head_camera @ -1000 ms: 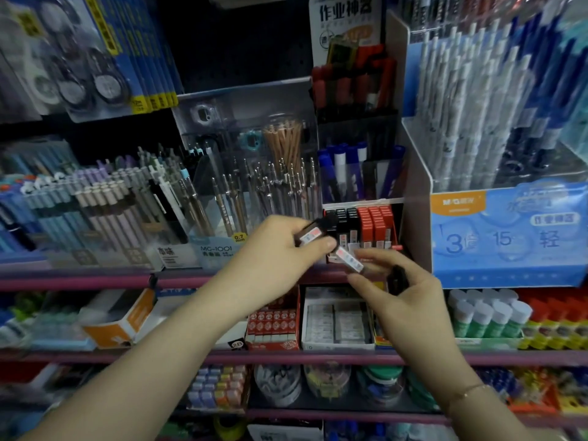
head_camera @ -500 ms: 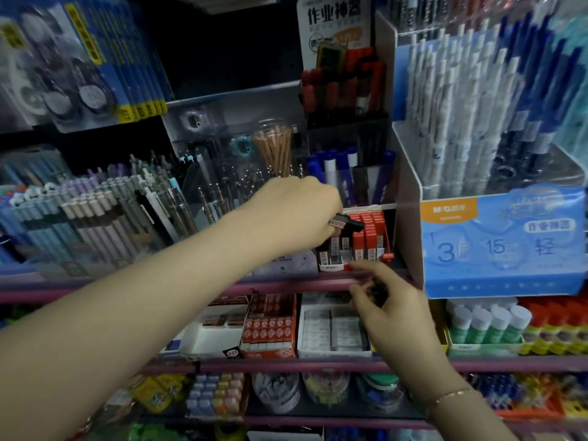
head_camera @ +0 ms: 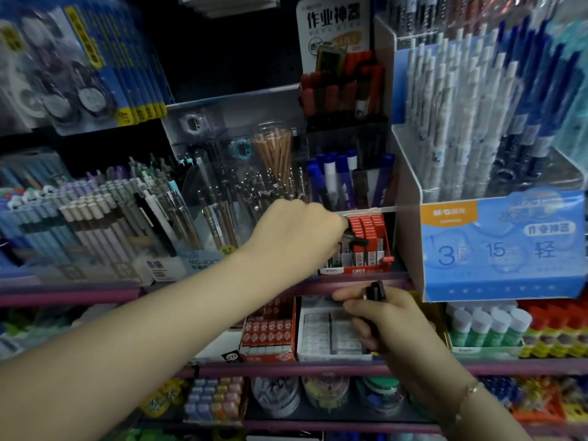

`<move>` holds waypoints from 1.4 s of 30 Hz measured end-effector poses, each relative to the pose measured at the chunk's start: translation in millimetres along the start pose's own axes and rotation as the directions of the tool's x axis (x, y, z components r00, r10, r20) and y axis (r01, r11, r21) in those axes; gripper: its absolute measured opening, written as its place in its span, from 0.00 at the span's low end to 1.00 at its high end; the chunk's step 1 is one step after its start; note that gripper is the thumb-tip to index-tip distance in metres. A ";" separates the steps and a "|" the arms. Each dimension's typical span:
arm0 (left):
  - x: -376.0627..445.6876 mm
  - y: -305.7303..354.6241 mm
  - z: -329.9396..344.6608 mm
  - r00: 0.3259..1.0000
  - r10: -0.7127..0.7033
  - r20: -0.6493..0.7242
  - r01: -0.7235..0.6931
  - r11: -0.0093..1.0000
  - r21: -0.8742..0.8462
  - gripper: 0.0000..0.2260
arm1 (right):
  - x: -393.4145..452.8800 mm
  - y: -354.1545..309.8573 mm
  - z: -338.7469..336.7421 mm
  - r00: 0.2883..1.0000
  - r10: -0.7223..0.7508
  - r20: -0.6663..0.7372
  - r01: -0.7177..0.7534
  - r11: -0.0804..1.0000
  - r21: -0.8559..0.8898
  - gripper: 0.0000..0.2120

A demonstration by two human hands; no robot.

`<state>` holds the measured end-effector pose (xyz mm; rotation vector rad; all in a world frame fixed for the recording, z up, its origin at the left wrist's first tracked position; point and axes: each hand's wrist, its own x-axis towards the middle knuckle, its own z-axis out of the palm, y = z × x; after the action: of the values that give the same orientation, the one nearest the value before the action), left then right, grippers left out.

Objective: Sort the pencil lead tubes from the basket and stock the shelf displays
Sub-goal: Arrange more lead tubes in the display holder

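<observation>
A small red display box (head_camera: 366,268) of pencil lead tubes stands on the upper pink shelf, with red-capped tubes (head_camera: 369,230) in rows at its right. My left hand (head_camera: 302,237) reaches into the box's left side, fingers pinched on a black-capped lead tube (head_camera: 358,240) held over the slots. My right hand (head_camera: 378,316) hovers just below the shelf edge, closed around black lead tubes (head_camera: 375,291) whose caps stick up between thumb and fingers. No basket is in view.
A blue pen display carton (head_camera: 502,246) stands right beside the red box. Mechanical pencils in a clear stand (head_camera: 222,211) crowd its left. Blue markers (head_camera: 343,179) rise behind. Below sit a red eraser box (head_camera: 270,332), a white eraser box (head_camera: 331,335) and glue sticks (head_camera: 490,326).
My left hand took one tube from near the right hand and carried it up and right into the red box. My right hand sank below the shelf edge.
</observation>
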<state>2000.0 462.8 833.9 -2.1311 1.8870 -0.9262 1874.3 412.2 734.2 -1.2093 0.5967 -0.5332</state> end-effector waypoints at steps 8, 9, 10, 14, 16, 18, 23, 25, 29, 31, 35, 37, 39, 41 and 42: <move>-22.1 4.4 -5.4 0.985 -0.074 0.157 0.170 0.604 -0.779 0.11 | -4.4 -6.5 -3.4 0.951 0.024 0.308 -0.114 0.953 0.280 0.08; -25.6 5.2 -6.6 0.973 -0.042 0.228 0.220 0.471 -0.854 0.12 | -6.8 -9.6 -3.3 0.939 0.022 0.343 -0.114 0.961 0.251 0.09; -29.6 5.8 -6.3 0.960 -0.003 0.279 0.259 0.380 -0.888 0.12 | -8.3 -11.9 -3.1 0.928 0.016 0.373 -0.102 0.972 0.212 0.07; -39.8 4.6 -1.9 0.953 0.038 0.302 0.291 0.173 -0.941 0.05 | -11.5 -19.6 1.3 0.902 0.022 0.431 -0.084 0.988 0.126 0.14; -42.4 2.1 -0.5 0.960 0.033 0.279 0.273 0.132 -0.953 0.05 | -11.4 -21.4 3.5 0.892 0.019 0.452 -0.089 0.987 0.134 0.16; -44.8 -1.0 -0.2 0.964 0.045 0.262 0.253 0.150 -0.956 0.05 | -13.0 -23.2 6.9 0.865 0.000 0.502 -0.091 0.983 0.158 0.14; -48.4 -10.0 0.3 0.951 0.042 0.307 0.300 0.123 -0.946 0.09 | -16.6 -23.0 7.9 0.844 -0.050 0.534 -0.106 0.961 0.257 0.07; -48.5 -16.2 1.3 0.927 0.036 0.373 0.373 -0.007 -0.928 0.09 | -17.9 -22.6 5.6 0.857 -0.076 0.509 -0.082 0.956 0.281 0.05; -48.8 -21.3 2.4 0.916 0.029 0.401 0.402 -0.047 -0.914 0.08 | -20.1 -21.3 2.0 0.904 -0.180 0.388 0.084 0.964 0.252 0.07; -47.7 -19.4 5.0 0.911 -0.005 0.413 0.412 -0.042 -0.910 0.12 | -20.6 -20.4 1.9 0.916 -0.241 0.321 0.172 0.958 0.228 0.09; -46.4 -13.8 9.8 0.902 -0.036 0.431 0.430 -0.017 -0.903 0.10 | -21.0 -18.4 5.3 0.914 -0.285 0.288 0.243 0.955 0.172 0.07; -47.0 -13.7 10.7 0.898 -0.018 0.439 0.439 -0.037 -0.898 0.13 | -21.0 -17.6 6.1 0.917 -0.275 0.290 0.231 0.956 0.179 0.07; -47.8 -14.0 10.2 0.897 0.003 0.442 0.440 -0.083 -0.894 0.14 | -21.3 -17.5 6.8 0.916 -0.262 0.304 0.206 0.957 0.204 0.08; -49.0 -12.6 8.7 0.900 0.024 0.435 0.435 -0.128 -0.891 0.16 | -20.6 -17.2 7.9 0.916 -0.237 0.323 0.163 0.957 0.240 0.08; -49.4 -10.8 7.8 0.903 0.028 0.429 0.428 -0.139 -0.893 0.15 | -20.6 -17.6 9.0 0.916 -0.221 0.335 0.135 0.956 0.261 0.07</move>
<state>2012.4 509.1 816.0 -2.9131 2.2531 1.6277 1864.2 427.5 756.2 -1.1062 0.1037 -0.5022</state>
